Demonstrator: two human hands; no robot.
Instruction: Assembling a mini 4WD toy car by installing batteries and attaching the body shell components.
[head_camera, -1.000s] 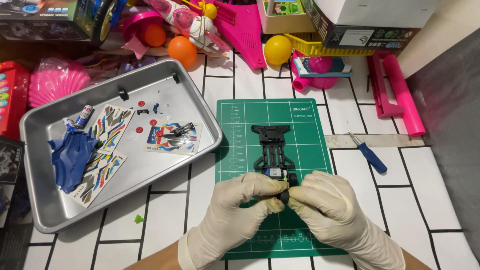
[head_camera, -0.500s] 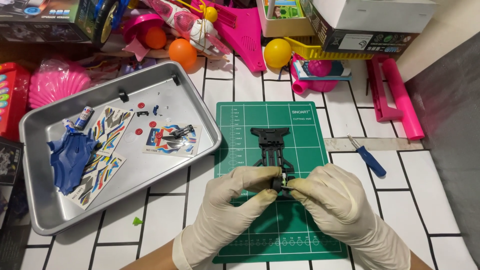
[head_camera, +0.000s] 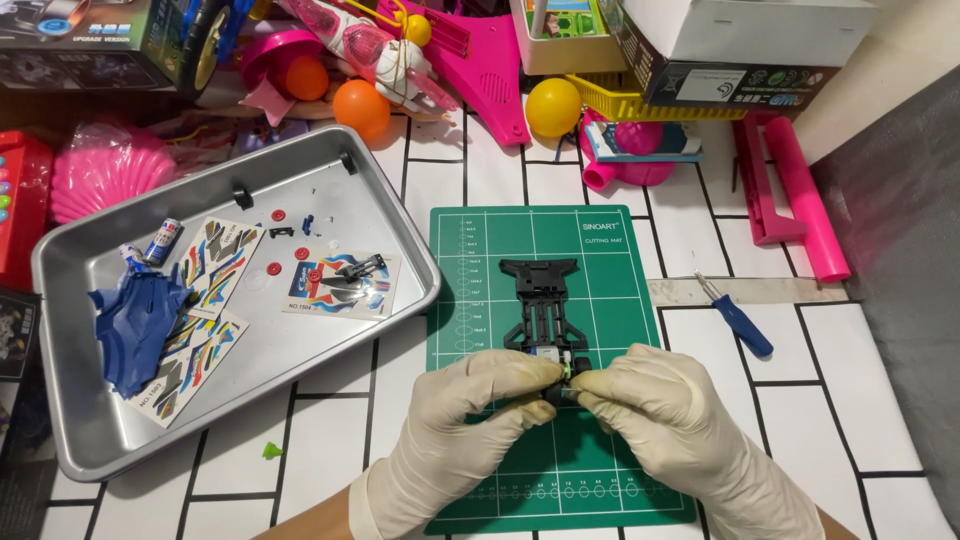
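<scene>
A black toy car chassis (head_camera: 541, 300) lies lengthwise on a green cutting mat (head_camera: 480, 260) in the head view. My left hand (head_camera: 470, 415) and my right hand (head_camera: 665, 415), both in cream gloves, pinch the chassis's near end from either side. A small green and silver part shows between the fingertips. The near end of the chassis is hidden under my fingers.
A metal tray (head_camera: 300, 340) on the left holds sticker sheets, a blue car body shell (head_camera: 135, 320), a small battery and red bits. A blue screwdriver (head_camera: 738, 318) lies right of the mat. Pink toys, orange and yellow balls and boxes crowd the back edge.
Both hands have stayed on the chassis's near end, their fingertips shifting slightly around it. The chassis sits in about the same place on the mat.
</scene>
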